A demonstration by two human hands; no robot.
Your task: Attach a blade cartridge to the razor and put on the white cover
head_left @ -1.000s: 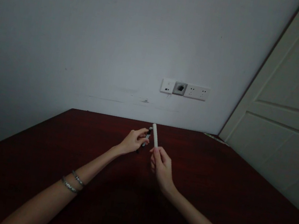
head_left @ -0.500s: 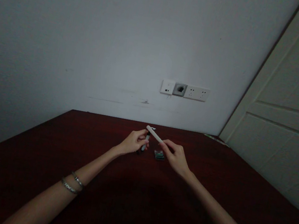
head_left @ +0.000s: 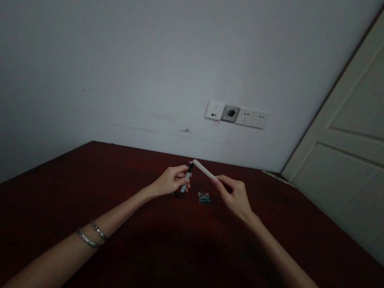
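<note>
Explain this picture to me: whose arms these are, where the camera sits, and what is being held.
No machine here: both arms belong to one person, whose head-worn camera looks forward and down. The left hand grips a slim dark and silver pen-like piece, nearly upright. The right hand pinches a slim white stick whose far end comes up to that piece's top; contact is unclear. Between the hands, a small greenish clear object lies on the dark red wooden table. White wall sockets and a pale door stand behind.
</note>
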